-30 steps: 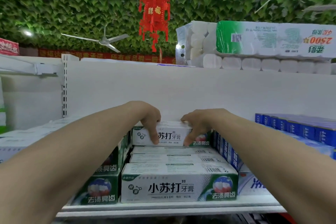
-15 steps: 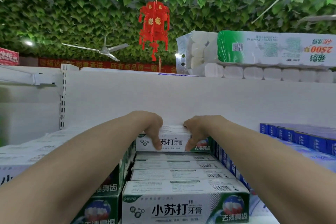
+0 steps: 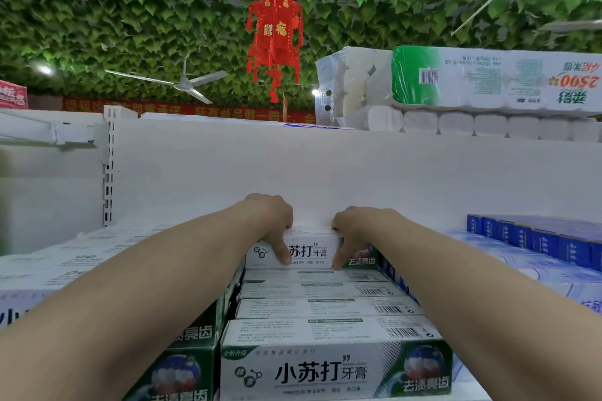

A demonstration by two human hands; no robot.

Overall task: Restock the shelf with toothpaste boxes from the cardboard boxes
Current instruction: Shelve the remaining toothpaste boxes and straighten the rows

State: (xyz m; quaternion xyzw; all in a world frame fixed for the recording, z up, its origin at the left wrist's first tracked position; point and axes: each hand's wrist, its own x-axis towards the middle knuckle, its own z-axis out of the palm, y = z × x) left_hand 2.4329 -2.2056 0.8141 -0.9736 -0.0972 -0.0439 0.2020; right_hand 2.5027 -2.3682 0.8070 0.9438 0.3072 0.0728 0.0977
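Note:
A white and green toothpaste box (image 3: 309, 249) lies at the back of the shelf on top of a row of like boxes (image 3: 329, 306). My left hand (image 3: 272, 221) grips its left part, thumb down the front face. My right hand (image 3: 353, 231) grips its right part the same way. The nearest box of the row (image 3: 335, 365) faces me at the shelf's front. The fingers behind the held box are hidden. No cardboard box is in view.
More white and green toothpaste boxes (image 3: 195, 352) stand to the left, blue boxes (image 3: 537, 241) to the right. The white back panel (image 3: 325, 172) rises behind. Packs of toilet rolls (image 3: 456, 91) lie on top. A red lantern (image 3: 275, 39) hangs overhead.
Both hands stay on the same box at the back of the row. The view has come closer and tilted up a little, so the front boxes sit lower in the frame.

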